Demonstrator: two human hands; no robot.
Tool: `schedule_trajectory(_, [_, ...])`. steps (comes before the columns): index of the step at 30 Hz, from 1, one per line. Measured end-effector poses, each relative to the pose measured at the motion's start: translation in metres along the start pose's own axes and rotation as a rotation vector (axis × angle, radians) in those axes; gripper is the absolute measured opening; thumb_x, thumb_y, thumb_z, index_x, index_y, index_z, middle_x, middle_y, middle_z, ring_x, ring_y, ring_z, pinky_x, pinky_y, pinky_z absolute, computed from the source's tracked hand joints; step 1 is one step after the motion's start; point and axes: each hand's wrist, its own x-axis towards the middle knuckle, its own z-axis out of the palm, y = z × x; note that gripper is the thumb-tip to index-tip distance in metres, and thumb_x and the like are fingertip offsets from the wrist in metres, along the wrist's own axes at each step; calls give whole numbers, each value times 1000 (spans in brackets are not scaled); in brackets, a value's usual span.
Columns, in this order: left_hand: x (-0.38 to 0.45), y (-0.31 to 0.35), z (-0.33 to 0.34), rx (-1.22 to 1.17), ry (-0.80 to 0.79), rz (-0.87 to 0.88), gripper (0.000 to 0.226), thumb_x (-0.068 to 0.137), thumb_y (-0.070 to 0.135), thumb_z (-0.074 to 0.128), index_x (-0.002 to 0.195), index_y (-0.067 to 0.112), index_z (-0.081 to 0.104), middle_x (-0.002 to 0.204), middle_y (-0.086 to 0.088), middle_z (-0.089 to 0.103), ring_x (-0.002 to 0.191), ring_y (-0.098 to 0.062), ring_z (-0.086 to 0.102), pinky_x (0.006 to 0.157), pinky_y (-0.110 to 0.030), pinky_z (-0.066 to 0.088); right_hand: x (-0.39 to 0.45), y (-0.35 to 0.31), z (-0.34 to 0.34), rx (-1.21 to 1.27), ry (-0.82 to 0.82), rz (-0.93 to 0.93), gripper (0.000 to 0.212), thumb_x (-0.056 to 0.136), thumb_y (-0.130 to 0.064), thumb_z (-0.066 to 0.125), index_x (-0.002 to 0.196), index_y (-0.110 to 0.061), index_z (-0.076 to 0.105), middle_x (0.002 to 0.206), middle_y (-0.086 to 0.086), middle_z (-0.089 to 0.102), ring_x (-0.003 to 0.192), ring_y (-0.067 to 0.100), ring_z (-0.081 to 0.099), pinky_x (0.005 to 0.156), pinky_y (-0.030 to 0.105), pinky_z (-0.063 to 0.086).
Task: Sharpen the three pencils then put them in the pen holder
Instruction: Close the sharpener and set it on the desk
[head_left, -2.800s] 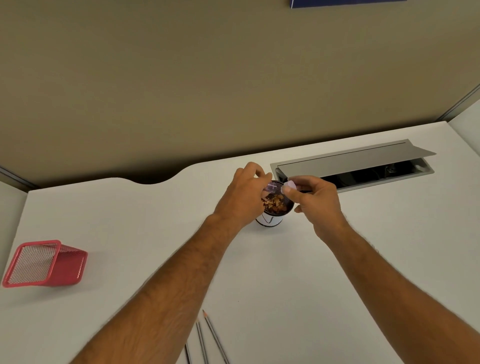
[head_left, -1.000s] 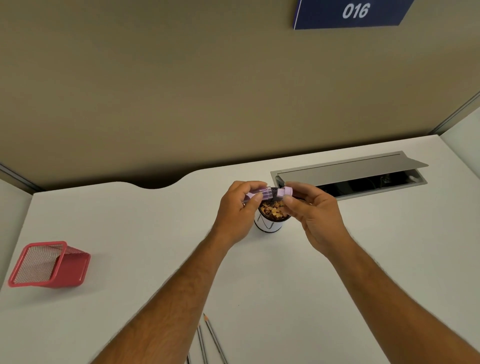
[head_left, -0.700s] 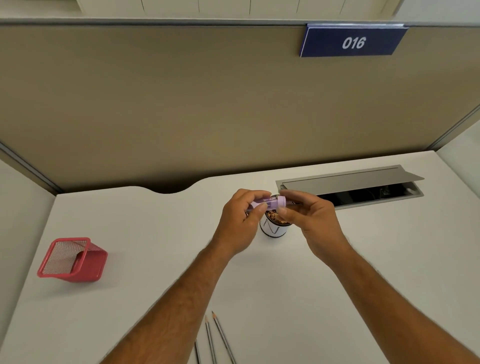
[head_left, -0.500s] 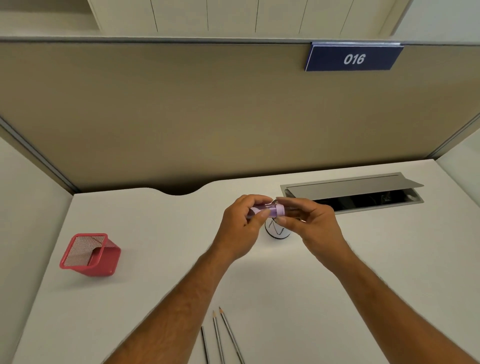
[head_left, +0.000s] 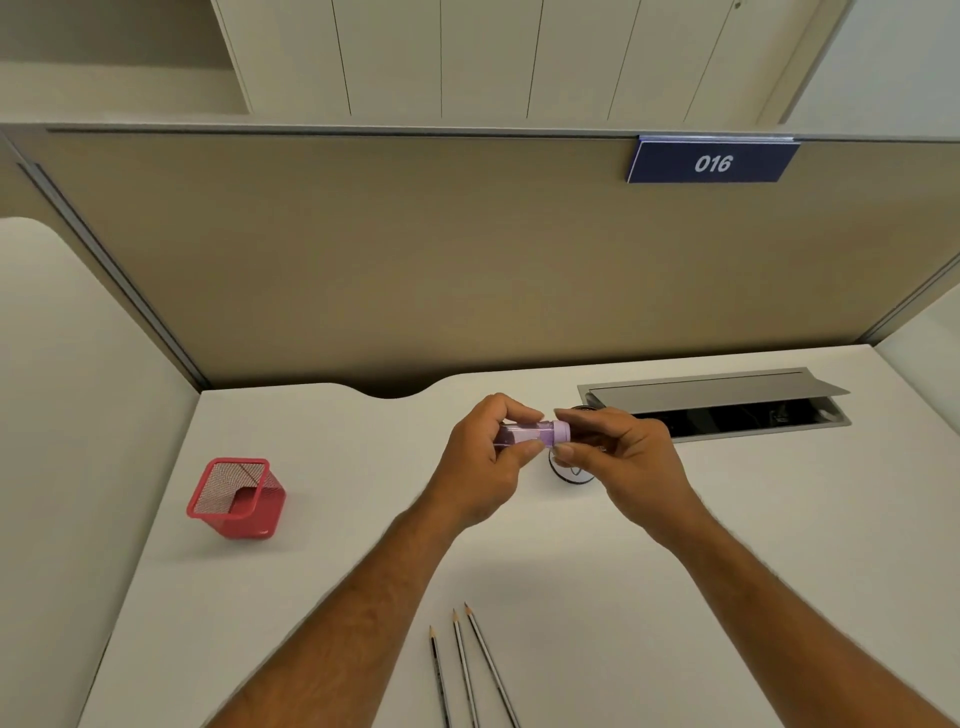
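Note:
Both hands hold a small purple sharpener (head_left: 535, 434) level above the desk's middle. My left hand (head_left: 483, 467) grips its clear purple body, and my right hand (head_left: 618, 460) pinches the lilac cap end. Three sharpened pencils (head_left: 462, 670) lie side by side near the front edge, tips pointing away from me. A red mesh pen holder (head_left: 236, 499) stands at the left, with nothing visible inside it. A small round cup (head_left: 571, 475) sits just behind and below my hands, mostly hidden by them.
A grey cable hatch (head_left: 711, 402) with its lid raised is set into the white desk (head_left: 311, 519) at the back right. A beige partition wall with a blue "016" sign (head_left: 711, 163) closes off the back.
The sharpener's two parts, held apart over the cup of shavings earlier, are now joined. The view has tilted upward, so the cup's inside is hidden and more of the wall shows.

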Motion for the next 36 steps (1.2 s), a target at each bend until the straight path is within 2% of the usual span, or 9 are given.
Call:
schedule_trajectory(3, [-4, 2, -2, 21, -3, 21, 23, 87, 8, 66, 105, 18, 56, 104, 5, 57, 94, -15, 57, 71, -13, 51, -2, -2, 3, 23, -10, -1, 37, 80, 5, 73, 108, -19, 71, 99, 16, 73, 83, 19, 75, 72, 18, 58])
schedule_trajectory(8, [-8, 2, -4, 38, -14, 69, 25, 86, 6, 66, 106, 17, 55, 105, 4, 55, 96, -15, 56, 73, -12, 50, -6, -2, 5, 29, -26, 19, 32, 82, 0, 72, 109, -18, 71, 97, 14, 76, 82, 24, 75, 73, 25, 61])
schedule_trajectory(13, [-11, 3, -6, 41, -8, 94, 27, 85, 4, 67, 106, 18, 55, 105, 4, 54, 96, -14, 56, 75, -14, 52, -10, -5, 7, 32, -46, 52, 28, 86, -4, 68, 111, -16, 70, 92, 8, 77, 75, 24, 75, 67, 26, 62])
schedule_trajectory(17, [-13, 5, -7, 30, -9, 107, 27, 85, 4, 67, 106, 18, 56, 106, 3, 54, 94, -14, 56, 73, -14, 52, -12, -7, 10, 84, -22, 74, 29, 80, -17, 71, 108, -13, 71, 87, 13, 77, 70, 29, 74, 64, 33, 63])
schedule_trajectory(20, [-15, 7, -8, 8, -4, 94, 27, 86, 4, 66, 106, 18, 55, 106, 3, 54, 95, -15, 56, 74, -14, 52, -12, -9, 11, 79, -22, 65, 30, 76, -23, 71, 106, -16, 71, 85, 8, 78, 71, 29, 75, 63, 32, 63])
schedule_trajectory(24, [-15, 8, -10, -29, 4, 76, 29, 86, 4, 65, 107, 20, 53, 104, 8, 52, 98, -16, 56, 75, -13, 51, -12, -8, 10, 58, -50, 36, 36, 80, -8, 73, 115, -14, 70, 101, 12, 77, 83, 29, 75, 73, 35, 63])
schedule_trajectory(26, [-15, 6, -12, -20, -1, 76, 28, 87, 4, 65, 107, 19, 53, 104, 7, 53, 99, -17, 57, 74, -13, 51, -11, -7, 10, 47, -56, 29, 37, 82, 1, 72, 115, -16, 69, 101, 11, 77, 84, 29, 75, 74, 35, 63])
schedule_trajectory(36, [-15, 2, -15, -3, 5, 89, 24, 88, 5, 63, 107, 16, 54, 105, 7, 53, 97, -15, 57, 77, -18, 52, -5, -4, 14, 53, -55, 16, 37, 83, 6, 70, 118, -5, 69, 98, 13, 77, 80, 28, 75, 71, 32, 63])
